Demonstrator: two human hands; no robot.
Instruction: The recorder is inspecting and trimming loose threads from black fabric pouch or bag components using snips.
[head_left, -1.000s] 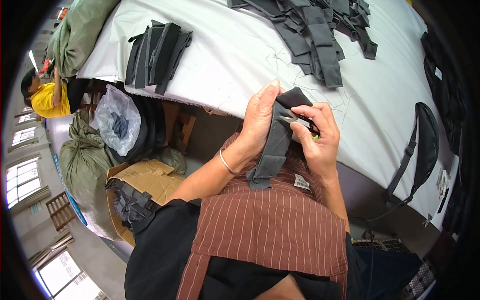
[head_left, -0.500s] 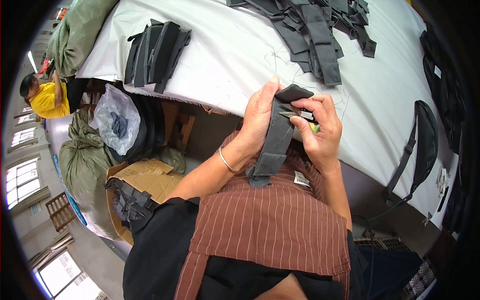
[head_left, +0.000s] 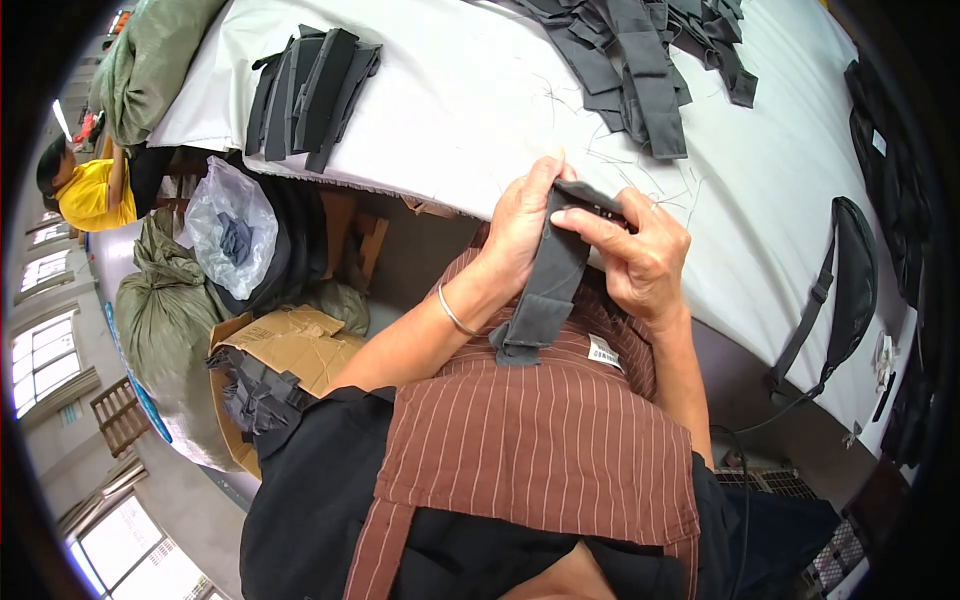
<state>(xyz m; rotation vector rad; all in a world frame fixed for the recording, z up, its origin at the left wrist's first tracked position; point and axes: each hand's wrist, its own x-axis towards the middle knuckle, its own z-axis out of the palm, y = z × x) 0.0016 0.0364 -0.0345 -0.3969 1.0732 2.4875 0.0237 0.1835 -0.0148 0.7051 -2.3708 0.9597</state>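
A dark grey fabric strip [head_left: 556, 272] with a folded, stitched-looking lower part hangs in front of my apron. My left hand [head_left: 514, 238], a bangle on its wrist, is closed on the strip's left edge, thumb up near the top fold. From the other side my right hand [head_left: 648, 262] pinches the upper part, one digit stretched across the cloth. The strip's top end is bent over toward the right fingers. Whether a small tool is tucked in the right hand is hidden.
On the white-covered table [head_left: 450, 120] lie a stack of dark strips [head_left: 315, 95], a heap of strips [head_left: 630, 75], loose threads and a black waist bag [head_left: 850, 290]. To the left stand a carton [head_left: 290, 345], a plastic-lined bin [head_left: 232, 235], sacks [head_left: 165, 320] and a person in yellow [head_left: 100, 195].
The pale pointed metal tip seen at the right fingers no longer shows. My right hand has turned, its digit now reaching over the strip. The strip's top end has folded farther down.
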